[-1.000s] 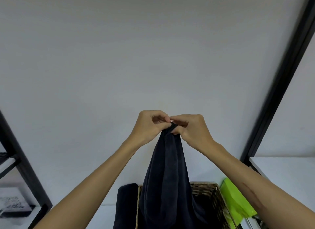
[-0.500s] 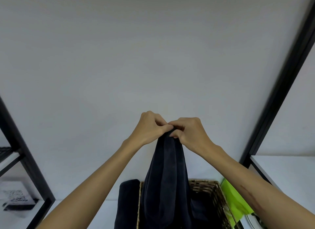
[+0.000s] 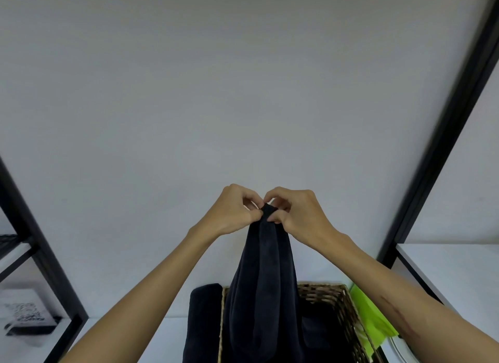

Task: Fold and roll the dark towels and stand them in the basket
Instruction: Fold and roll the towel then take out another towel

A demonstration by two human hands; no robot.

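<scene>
A dark towel (image 3: 264, 281) hangs in a long loop from both my hands, held up high in front of the wall. My left hand (image 3: 232, 211) and my right hand (image 3: 295, 214) pinch its top edge side by side, fingertips nearly touching. The towel's lower end drops into the woven basket (image 3: 345, 306) below. Another dark towel (image 3: 202, 316) stands against the basket's left outer side. More dark fabric lies inside the basket, partly hidden.
A bright green object (image 3: 370, 316) sits right of the basket. A black shelf frame (image 3: 40, 241) stands at the left with a printed box (image 3: 24, 314) under it. Another black frame post (image 3: 442, 125) and a white shelf (image 3: 453, 268) are at the right.
The view has tilted slightly, showing more of the basket. My fingers have shifted on the towel's top edge and now pinch it with the tips more spread.
</scene>
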